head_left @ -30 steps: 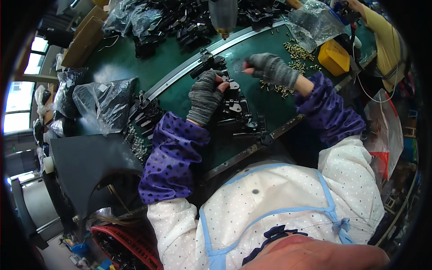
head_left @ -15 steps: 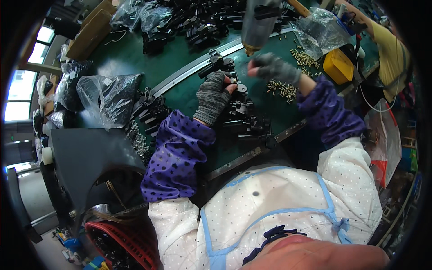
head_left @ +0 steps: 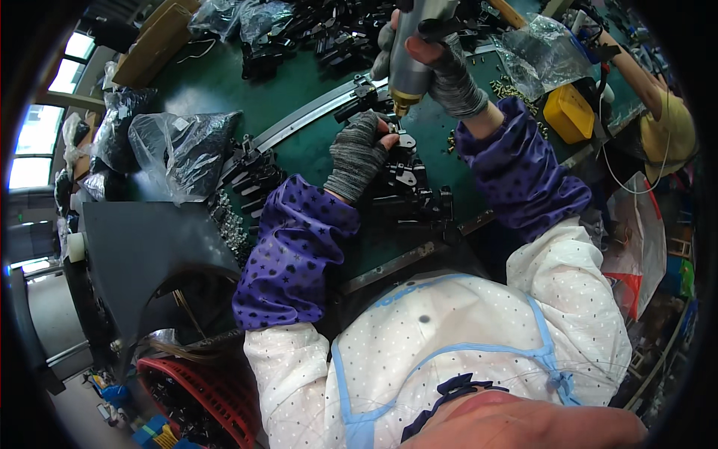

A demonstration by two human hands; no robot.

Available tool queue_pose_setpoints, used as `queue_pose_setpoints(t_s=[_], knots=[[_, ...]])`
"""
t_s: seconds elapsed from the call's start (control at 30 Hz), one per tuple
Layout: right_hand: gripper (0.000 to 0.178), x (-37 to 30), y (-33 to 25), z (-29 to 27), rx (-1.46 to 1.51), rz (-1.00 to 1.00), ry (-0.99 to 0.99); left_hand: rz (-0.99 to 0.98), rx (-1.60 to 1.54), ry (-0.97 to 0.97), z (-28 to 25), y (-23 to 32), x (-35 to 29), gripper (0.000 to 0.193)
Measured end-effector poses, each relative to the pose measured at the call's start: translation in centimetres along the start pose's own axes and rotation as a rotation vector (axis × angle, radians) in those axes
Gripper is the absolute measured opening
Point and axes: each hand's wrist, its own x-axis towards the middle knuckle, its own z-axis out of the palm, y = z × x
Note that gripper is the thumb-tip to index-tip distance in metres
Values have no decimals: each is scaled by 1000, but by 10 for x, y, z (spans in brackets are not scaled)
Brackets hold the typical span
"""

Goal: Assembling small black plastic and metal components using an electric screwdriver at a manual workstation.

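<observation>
My right hand point(head_left: 458, 84), in a grey fingerless glove, is wrapped round the silver body of a power screwdriver point(head_left: 410, 66). The driver leans over the bench, its brass-coloured nose and thin bit pointing down right beside the fingertips of my left hand point(head_left: 355, 157). That hand, gloved alike, is closed, with thumb and finger pinching the top of a black metal part point(head_left: 404, 178) with shiny plates. What lies exactly between the fingertips is too small to make out. Similar black parts point(head_left: 426, 211) lie just below it, towards the bench edge.
A metal rail point(head_left: 307, 120) curves across the green bench point(head_left: 217, 82). Brass screws point(head_left: 508, 88) lie right, near a yellow container point(head_left: 568, 114). Bagged parts point(head_left: 183, 153) and small silver pieces point(head_left: 228, 228) are left. Black parts point(head_left: 336, 37) heap behind. Another person's arm point(head_left: 632, 78) shows far right.
My right hand has moved left and up from beside the screws and now grips the screwdriver. The driver has come down and left to my left hand, which has stayed at the black part.
</observation>
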Motion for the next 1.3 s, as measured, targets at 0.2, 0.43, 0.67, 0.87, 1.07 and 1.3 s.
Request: queue_pose_setpoints(t_s=[0.2, 0.43, 0.67, 0.87, 1.07, 1.3], knots=[[44, -5, 21, -6, 48, 49, 85, -31, 7, -24, 3, -6, 1, 24], [46, -9, 23, -6, 99, 62, 59, -7, -13, 6, 6, -10, 1, 24], [51, -6, 23, -6, 41, 36, 25, 19, 20, 14, 5, -6, 1, 23], [39, 3, 24, -1, -29, 107, 26, 57, -7, 38, 5, -4, 0, 22], [32, 9, 33, -4, -137, 78, 30, 91, 32, 57, 9, -7, -1, 25], [43, 8, 13, 14, -267, -113, 42, 57, 16, 4, 3, -12, 6, 23]])
